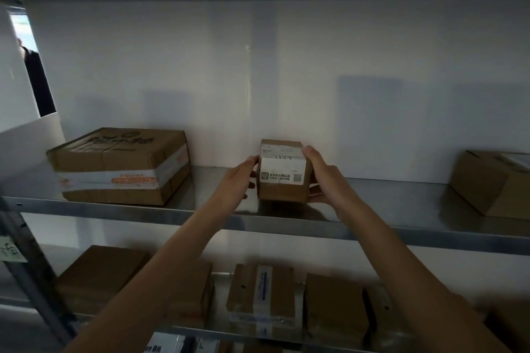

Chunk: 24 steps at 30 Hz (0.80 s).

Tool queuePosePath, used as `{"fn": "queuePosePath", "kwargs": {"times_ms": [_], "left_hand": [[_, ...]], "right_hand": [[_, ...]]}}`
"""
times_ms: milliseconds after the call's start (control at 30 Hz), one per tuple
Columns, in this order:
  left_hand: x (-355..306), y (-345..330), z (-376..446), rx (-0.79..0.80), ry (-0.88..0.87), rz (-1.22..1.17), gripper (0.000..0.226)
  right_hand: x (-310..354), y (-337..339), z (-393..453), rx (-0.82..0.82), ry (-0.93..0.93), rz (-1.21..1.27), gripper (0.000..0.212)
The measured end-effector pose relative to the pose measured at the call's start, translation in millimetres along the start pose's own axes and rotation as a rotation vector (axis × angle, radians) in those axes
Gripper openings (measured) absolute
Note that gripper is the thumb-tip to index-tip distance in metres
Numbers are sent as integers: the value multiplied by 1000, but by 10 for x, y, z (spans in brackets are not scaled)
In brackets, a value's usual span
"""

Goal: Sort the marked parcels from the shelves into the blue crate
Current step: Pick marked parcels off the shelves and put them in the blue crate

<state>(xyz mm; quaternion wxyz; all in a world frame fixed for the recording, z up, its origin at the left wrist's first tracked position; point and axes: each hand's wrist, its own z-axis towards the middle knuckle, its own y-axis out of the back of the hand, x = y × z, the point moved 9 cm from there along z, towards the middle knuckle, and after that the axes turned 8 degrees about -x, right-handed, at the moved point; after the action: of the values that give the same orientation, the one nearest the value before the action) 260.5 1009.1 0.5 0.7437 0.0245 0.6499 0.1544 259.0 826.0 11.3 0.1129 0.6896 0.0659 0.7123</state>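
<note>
Head view: both arms reach up to the middle shelf [372, 203] at frame centre, where the left hand [239, 180] and right hand [324, 178] hold a small labelled parcel [282, 172] between them, fingers clamped on its two sides. It seems to sit on the shelf, though shadow hides its base. A larger taped box [120, 166] sits at left, another box [493, 180] at the right edge.

Parcel storeroom: metal shelves [286, 223] stocked with taped cartons [120, 166].

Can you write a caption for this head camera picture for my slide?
Two hands, left hand and right hand, hold a small labelled box on a metal shelf.
</note>
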Motion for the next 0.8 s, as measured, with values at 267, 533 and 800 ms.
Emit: {"fn": "queuePosePath", "kwargs": {"times_ms": [267,533,800], "left_hand": [[135,-90,-184,27,176,-23,50],[-318,1050,-567,-368,-304,-111,33],[-286,2848,-607,-883,-450,105,34]], "right_hand": [[-138,-85,-69,-126,160,-215,76],[718,-74,-633,-579,706,-55,58],[1044,-1859,-749,-76,702,30,37]]}}
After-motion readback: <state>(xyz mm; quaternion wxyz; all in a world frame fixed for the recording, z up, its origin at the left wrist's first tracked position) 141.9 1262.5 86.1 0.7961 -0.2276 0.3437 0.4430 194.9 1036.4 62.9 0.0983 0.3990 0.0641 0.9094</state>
